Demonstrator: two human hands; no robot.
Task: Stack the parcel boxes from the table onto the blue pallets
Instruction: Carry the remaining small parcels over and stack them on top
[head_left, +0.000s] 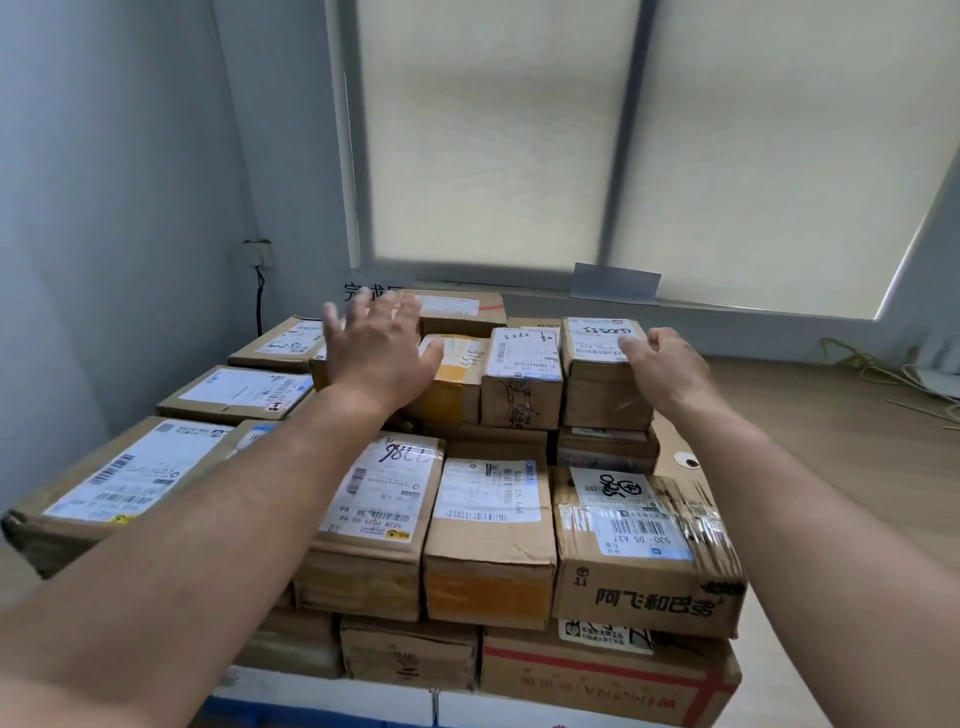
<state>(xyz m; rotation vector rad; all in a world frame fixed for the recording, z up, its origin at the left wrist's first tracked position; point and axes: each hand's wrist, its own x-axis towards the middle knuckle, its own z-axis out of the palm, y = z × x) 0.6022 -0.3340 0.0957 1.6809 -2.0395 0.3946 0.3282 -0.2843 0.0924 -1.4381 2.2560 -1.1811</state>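
Observation:
A stack of several brown cardboard parcel boxes fills the lower half of the view, on a blue pallet (311, 714) that shows only at the bottom edge. My right hand (662, 366) holds the right side of a small labelled box (597, 364) on the top layer at the back right, thumb on its label. My left hand (376, 345) hovers with fingers spread over the boxes at the back middle, beside a yellow-taped box (457, 374). Whether it touches a box is unclear. Both forearms reach across the front row.
A grey wall stands on the left, with a socket and cable (258, 291). Behind the stack a window with drawn blinds (519, 145) rises above a sill. Wooden floor lies to the right, with loose cables (883, 371) at the far right.

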